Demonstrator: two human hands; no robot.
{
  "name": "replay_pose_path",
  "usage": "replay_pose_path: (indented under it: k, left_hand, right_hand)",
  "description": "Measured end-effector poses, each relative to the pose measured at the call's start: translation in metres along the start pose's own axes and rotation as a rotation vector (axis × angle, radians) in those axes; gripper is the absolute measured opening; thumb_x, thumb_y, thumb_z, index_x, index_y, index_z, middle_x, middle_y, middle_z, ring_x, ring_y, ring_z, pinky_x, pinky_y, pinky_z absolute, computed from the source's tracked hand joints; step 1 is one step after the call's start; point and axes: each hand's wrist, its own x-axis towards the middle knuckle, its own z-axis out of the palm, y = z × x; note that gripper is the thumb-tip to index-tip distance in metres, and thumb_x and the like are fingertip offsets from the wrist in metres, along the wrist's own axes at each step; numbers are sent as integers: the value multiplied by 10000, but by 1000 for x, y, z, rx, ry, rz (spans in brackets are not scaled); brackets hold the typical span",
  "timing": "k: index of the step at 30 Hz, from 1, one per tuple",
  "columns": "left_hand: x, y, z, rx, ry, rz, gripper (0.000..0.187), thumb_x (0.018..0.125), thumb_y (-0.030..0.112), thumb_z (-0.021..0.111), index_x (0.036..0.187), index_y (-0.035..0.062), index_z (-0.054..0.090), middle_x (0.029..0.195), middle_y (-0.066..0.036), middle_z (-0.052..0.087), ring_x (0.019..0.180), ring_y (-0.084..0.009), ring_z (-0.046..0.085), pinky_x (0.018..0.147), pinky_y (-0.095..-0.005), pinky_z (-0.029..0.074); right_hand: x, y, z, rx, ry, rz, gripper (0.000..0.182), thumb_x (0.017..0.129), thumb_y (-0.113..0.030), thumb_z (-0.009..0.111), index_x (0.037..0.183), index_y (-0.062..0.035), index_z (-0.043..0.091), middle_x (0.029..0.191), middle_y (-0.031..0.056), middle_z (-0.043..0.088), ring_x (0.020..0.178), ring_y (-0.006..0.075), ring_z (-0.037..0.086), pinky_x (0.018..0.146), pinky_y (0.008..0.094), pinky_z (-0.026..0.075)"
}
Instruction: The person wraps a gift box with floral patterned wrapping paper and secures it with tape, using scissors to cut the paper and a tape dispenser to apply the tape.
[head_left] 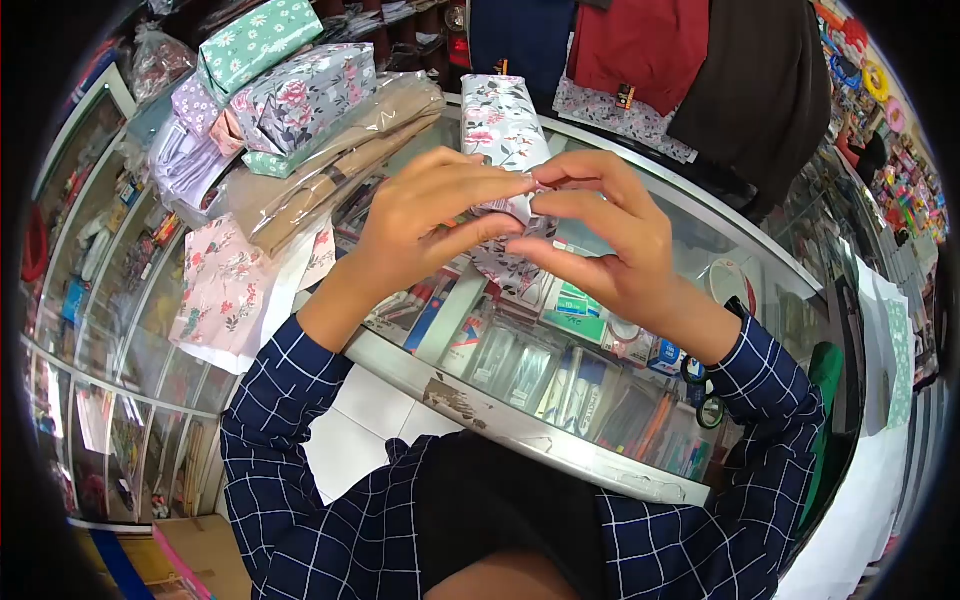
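A box wrapped in white floral paper [500, 115] lies on the glass counter, its near end between my two hands. My left hand [430, 205] comes from the left, with its fingers and thumb closed on the folded paper at that end. Opposite it, my right hand [615, 235] has bent fingers and its thumb pressed to the same end. A loose flap of the wrapping paper [510, 268] hangs toward me below the fingertips. My fingers partly cover the fold.
Wrapped parcels [305, 95] and brown garments in clear plastic [345, 150] are piled at left, near pink floral paper [225, 290]. Scissors [711, 411] lie at the right. The counter's metal edge [520, 430] runs before me. Dark and red cloths [640, 60] hang over the far side.
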Motion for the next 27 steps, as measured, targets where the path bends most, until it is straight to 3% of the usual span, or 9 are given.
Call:
replay_pose_path:
  k: [6, 12, 15, 18, 21, 24, 27]
  left_hand:
    - [3, -3, 4, -64, 21, 27, 226, 727, 109, 769, 943, 67, 718, 932, -50, 718, 803, -199, 644, 743, -301, 481]
    - [3, -3, 6, -143, 24, -40, 142, 712, 54, 758, 849, 55, 719, 852, -61, 713, 758, -198, 644, 721, -306, 467]
    - [1, -7, 8, -145, 51, -37, 143, 707, 32, 749, 845, 55, 721, 834, -60, 708, 748, -202, 644, 718, -308, 466]
    - [0, -10, 10, -147, 72, -40, 142, 701, 44, 756, 838, 57, 720, 853, -69, 711, 744, -212, 645, 724, -319, 471]
    - [3, -14, 6, -172, -28, -22, 180, 707, 56, 755, 885, 68, 737, 932, -67, 721, 807, -209, 651, 746, -322, 488]
    - [1, -21, 1, -186, -73, -56, 245, 719, 63, 751, 962, 87, 745, 1021, -52, 718, 891, -196, 648, 782, -326, 499]
    - [-4, -17, 2, -178, -77, -105, 294, 731, 74, 748, 1023, 104, 740, 1061, -35, 711, 943, -189, 639, 828, -329, 498]
  right_hand:
    - [-7, -1, 4, 151, 21, 160, 146, 782, -40, 731, 914, -26, 672, 1028, 86, 557, 922, 205, 575, 792, 300, 476]
    - [-8, 8, 6, 225, 24, 170, 126, 788, -27, 719, 903, -36, 669, 1028, 77, 566, 922, 186, 573, 808, 287, 464]
    - [0, 4, 6, 482, 54, 321, 149, 784, -16, 715, 925, -39, 671, 982, 74, 600, 869, 178, 590, 785, 273, 469]
    - [5, 9, 0, 201, -36, 162, 178, 776, -2, 714, 947, -38, 681, 916, 73, 630, 802, 171, 603, 722, 266, 481]
    - [4, 10, -6, 161, -64, 153, 186, 763, 2, 722, 945, -32, 699, 861, 76, 636, 749, 165, 605, 659, 266, 482]
    - [3, 11, -13, 189, -138, 229, 213, 776, 65, 693, 972, -14, 709, 909, 87, 639, 820, 139, 595, 701, 250, 464]
    - [10, 13, -11, 271, -114, 242, 125, 798, -5, 703, 916, -36, 727, 813, 61, 629, 714, 128, 593, 628, 248, 466]
